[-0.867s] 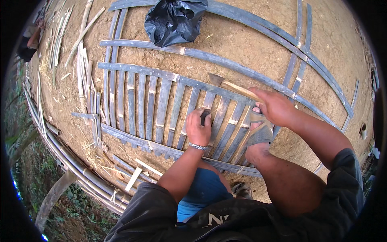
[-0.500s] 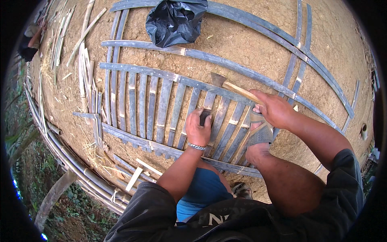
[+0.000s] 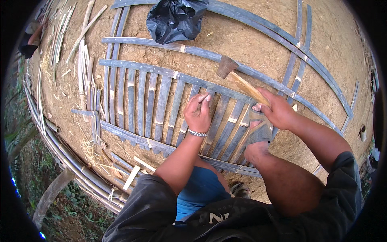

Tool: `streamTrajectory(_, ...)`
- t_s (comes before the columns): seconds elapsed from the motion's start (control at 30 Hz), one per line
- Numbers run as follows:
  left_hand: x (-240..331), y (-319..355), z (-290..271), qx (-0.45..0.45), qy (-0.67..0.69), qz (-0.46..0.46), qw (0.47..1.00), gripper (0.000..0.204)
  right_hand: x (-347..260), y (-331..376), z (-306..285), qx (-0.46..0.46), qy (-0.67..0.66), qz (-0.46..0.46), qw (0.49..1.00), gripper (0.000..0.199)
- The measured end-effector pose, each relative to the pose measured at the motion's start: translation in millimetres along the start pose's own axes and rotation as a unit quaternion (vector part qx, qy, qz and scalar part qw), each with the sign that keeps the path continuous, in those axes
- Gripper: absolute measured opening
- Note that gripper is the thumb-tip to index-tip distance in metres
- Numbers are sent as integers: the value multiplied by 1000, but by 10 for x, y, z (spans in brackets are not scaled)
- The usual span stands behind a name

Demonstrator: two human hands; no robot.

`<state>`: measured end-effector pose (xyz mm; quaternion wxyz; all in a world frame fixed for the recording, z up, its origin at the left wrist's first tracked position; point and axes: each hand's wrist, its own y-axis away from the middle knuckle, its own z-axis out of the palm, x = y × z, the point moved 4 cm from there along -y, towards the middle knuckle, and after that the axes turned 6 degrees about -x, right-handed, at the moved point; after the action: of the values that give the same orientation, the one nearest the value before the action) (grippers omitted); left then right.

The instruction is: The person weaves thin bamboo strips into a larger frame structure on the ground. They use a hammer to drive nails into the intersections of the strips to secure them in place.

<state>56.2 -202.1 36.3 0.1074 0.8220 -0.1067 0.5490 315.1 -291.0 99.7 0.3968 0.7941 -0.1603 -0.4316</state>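
Observation:
My right hand (image 3: 279,111) grips the wooden handle of a hatchet (image 3: 246,86), whose dark metal head is raised above the split-bamboo frame's upper rail (image 3: 157,69). My left hand (image 3: 196,115) is closed in a pinch over the slats, close under that rail. A small thing seems to show at its fingertips, but I cannot make out what it is. Several dark bamboo slats (image 3: 162,101) lie side by side between the upper rail and the lower rail (image 3: 133,139). My sandalled foot (image 3: 260,130) presses on the frame's right part, beside my right hand.
A black plastic bag (image 3: 176,22) lies at the top, on the long bamboo strips. Loose bamboo strips (image 3: 82,76) are scattered on the dirt to the left. Bamboo poles (image 3: 90,177) edge the ground at lower left. Another person (image 3: 30,38) is at the far left.
My left hand has moved up slightly, its fingers drawing from a looser curl into a pinch near the upper rail. The hatchet head has turned and shifted right.

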Motion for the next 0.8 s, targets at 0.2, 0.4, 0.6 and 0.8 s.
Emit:
streamTrajectory(0.2, -117, 44, 97, 19, 115, -192, 975, 9, 181, -8, 76, 16, -9, -26, 999, 59)
streamTrajectory(0.4, -173, 28, -25, 6, 41, -86, 995, 12, 152, 21, 66, 4, -25, -15, 1000, 58)
streamTrajectory(0.6, -20, -95, 134, 13, -122, 144, 982, 17, 134, 25, 67, -6, -42, -12, 999, 57)
streamTrajectory(0.8, -80, -103, 251, 13, -119, 143, 982, 12, 150, 54, 83, 9, -34, -15, 999, 56)
